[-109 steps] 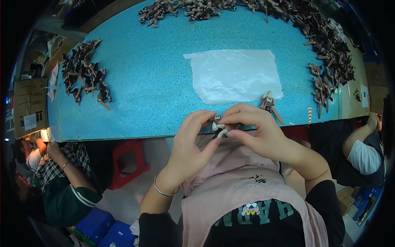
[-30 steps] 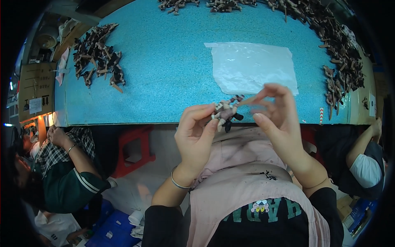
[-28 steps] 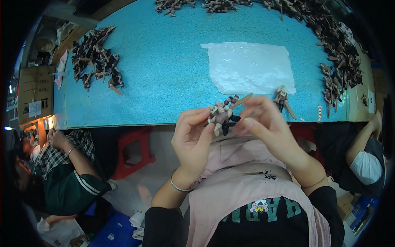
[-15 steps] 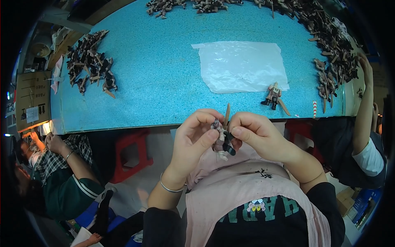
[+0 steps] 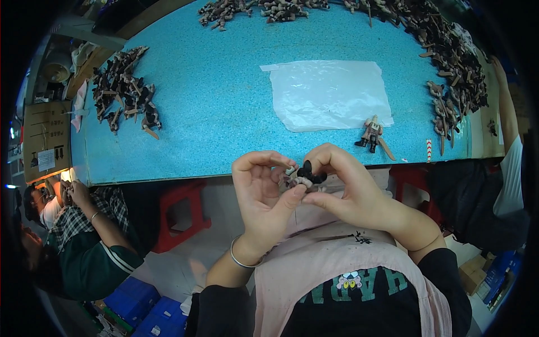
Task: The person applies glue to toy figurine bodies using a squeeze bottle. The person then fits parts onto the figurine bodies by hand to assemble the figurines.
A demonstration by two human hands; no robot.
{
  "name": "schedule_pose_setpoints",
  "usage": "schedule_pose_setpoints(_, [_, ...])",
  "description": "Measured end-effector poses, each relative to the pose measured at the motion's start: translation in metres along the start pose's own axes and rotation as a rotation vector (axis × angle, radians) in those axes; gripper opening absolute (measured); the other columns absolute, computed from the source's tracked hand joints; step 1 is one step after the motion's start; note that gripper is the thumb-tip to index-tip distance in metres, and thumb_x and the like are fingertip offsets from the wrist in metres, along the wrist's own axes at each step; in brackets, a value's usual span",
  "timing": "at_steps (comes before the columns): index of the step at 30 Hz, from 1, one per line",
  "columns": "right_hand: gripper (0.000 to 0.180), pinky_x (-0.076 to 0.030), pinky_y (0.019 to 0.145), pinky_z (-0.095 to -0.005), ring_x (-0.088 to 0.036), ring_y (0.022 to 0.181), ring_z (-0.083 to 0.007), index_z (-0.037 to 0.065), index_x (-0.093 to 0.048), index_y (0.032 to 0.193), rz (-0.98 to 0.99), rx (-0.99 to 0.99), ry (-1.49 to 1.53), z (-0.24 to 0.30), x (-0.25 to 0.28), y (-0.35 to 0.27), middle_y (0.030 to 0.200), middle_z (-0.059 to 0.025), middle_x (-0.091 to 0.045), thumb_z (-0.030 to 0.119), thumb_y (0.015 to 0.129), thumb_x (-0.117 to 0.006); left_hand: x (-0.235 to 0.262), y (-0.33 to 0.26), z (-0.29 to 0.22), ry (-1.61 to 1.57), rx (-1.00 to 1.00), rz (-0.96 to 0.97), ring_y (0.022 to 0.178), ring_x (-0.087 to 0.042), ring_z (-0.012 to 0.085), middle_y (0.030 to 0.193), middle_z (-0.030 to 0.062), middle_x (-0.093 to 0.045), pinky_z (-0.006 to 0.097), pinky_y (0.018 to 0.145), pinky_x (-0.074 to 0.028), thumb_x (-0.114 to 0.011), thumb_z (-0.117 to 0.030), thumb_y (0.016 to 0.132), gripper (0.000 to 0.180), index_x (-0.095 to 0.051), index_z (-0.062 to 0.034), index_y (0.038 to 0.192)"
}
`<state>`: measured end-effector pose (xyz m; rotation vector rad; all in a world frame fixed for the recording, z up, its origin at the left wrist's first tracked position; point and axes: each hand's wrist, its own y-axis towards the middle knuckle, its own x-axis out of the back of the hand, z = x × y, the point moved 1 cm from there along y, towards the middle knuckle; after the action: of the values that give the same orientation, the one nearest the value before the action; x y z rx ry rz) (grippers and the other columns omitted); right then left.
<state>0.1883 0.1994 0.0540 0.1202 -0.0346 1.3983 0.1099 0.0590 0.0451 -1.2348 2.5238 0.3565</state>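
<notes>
Between my two hands, just off the table's near edge, is a small toy figure (image 5: 304,180) in pale, brown and black. My left hand (image 5: 261,188) is curled round one side of it, thumb pressed against the figure. From the other side my right hand (image 5: 339,182) pinches it with bent fingers and thumb. Its black legs point up and away from me; the fingers hide part of the body. A similar figure (image 5: 371,133) with black boots and a flat tan piece lies on the blue table (image 5: 208,106), overlapping the corner of a clear plastic sheet (image 5: 328,95).
Piles of such figures lie at the left (image 5: 126,90), along the far edge (image 5: 283,10) and down the right side (image 5: 457,67). One co-worker (image 5: 106,224) sits at the left, and another person's arm (image 5: 508,106) reaches in at the right. Red stools (image 5: 182,213) stand below the table.
The figure has been turned over in my hands: its legs now point up, and the tan blade no longer shows. At the right, the other person's arm has shifted outward.
</notes>
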Motion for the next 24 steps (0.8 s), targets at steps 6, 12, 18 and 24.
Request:
schedule_pose_setpoints(6, [0.04, -0.045, 0.081, -0.0299, -0.055, 0.093, -0.0214, 0.002, -0.05, 0.112, -0.035, 0.017, 0.071, 0.004, 0.001, -0.007, 0.103, -0.0111, -0.054, 0.001, 0.077, -0.07, 0.017, 0.004, -0.008, 0.204, 0.132, 0.3, 0.118, -0.046, 0.0235, 0.122, 0.014, -0.048, 0.037, 0.1, -0.037, -0.075, -0.018, 0.078, 0.044, -0.056, -0.0008, 0.113])
schedule_pose_setpoints(12, [0.042, -0.044, 0.083, -0.0331, -0.055, 0.092, -0.0261, 0.002, -0.052, 0.118, 0.009, 0.156, -0.078, 0.012, 0.002, -0.001, 0.102, -0.013, -0.054, -0.002, 0.078, -0.065, 0.015, 0.003, -0.008, 0.065, 0.218, 0.29, 0.128, -0.039, 0.028, 0.124, 0.0144, -0.048, 0.04, 0.105, -0.032, -0.077, -0.025, 0.075, 0.043, -0.06, 0.0, 0.106])
schedule_pose_setpoints(18, [0.036, -0.045, 0.081, -0.0344, -0.056, 0.09, -0.0274, 0.001, -0.056, 0.114, -0.014, 0.189, -0.08, 0.008, 0.002, -0.002, 0.099, -0.013, -0.055, -0.002, 0.079, -0.063, 0.014, 0.004, -0.002, 0.182, 0.048, 0.326, 0.128, -0.04, 0.0301, 0.122, 0.0131, -0.051, 0.042, 0.105, -0.032, -0.077, -0.023, 0.076, 0.04, -0.06, -0.0008, 0.105])
schedule_pose_setpoints(24, [0.034, -0.046, 0.081, -0.035, -0.057, 0.092, -0.028, 0.001, -0.057, 0.113, -0.039, 0.164, -0.068, 0.005, -0.002, -0.003, 0.099, -0.0138, -0.056, -0.001, 0.08, -0.063, 0.015, 0.004, -0.002, 0.163, 0.047, 0.283, 0.128, -0.039, 0.0305, 0.119, 0.0121, -0.052, 0.043, 0.104, -0.032, -0.077, -0.019, 0.076, 0.038, -0.06, -0.001, 0.104])
